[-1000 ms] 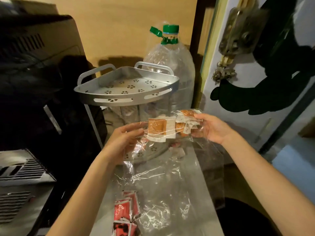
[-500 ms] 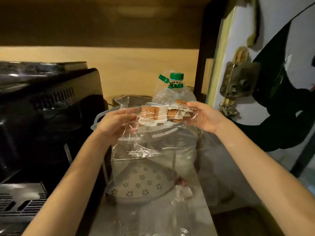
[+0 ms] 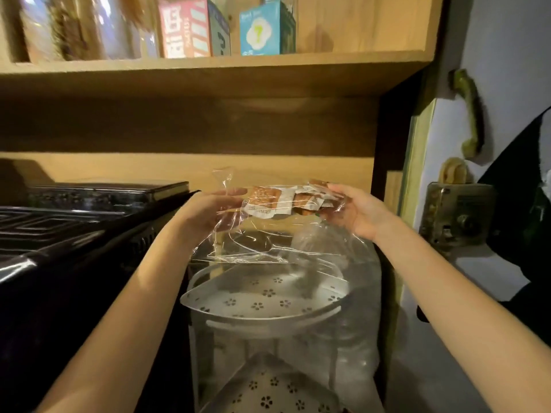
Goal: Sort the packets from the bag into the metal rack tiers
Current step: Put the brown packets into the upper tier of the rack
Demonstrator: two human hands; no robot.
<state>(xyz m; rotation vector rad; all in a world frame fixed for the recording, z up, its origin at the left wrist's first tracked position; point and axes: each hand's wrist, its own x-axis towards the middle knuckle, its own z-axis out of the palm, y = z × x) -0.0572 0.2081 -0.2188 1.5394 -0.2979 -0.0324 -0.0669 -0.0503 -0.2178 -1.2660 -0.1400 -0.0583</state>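
Note:
A clear plastic bag (image 3: 256, 248) hangs stretched between both hands, above the metal rack's top tier (image 3: 262, 302). My left hand (image 3: 205, 216) grips the bag's left end and my right hand (image 3: 354, 213) grips its right end. Several orange and white packets (image 3: 277, 201) lie bunched inside the bag between the hands. The top tier, perforated with flower holes, holds nothing that I can see. A lower tier (image 3: 268, 389) shows below it, partly cut off by the frame's edge.
A black appliance (image 3: 74, 248) stands to the left of the rack. A large clear water bottle (image 3: 354, 323) sits behind the rack. A wooden shelf (image 3: 208, 70) overhead carries boxes. A door with a lock (image 3: 456, 216) is at the right.
Both hands have lifted the bag of packets from beside the lower tier to above the top tier. The view has tilted upward, showing the shelf overhead.

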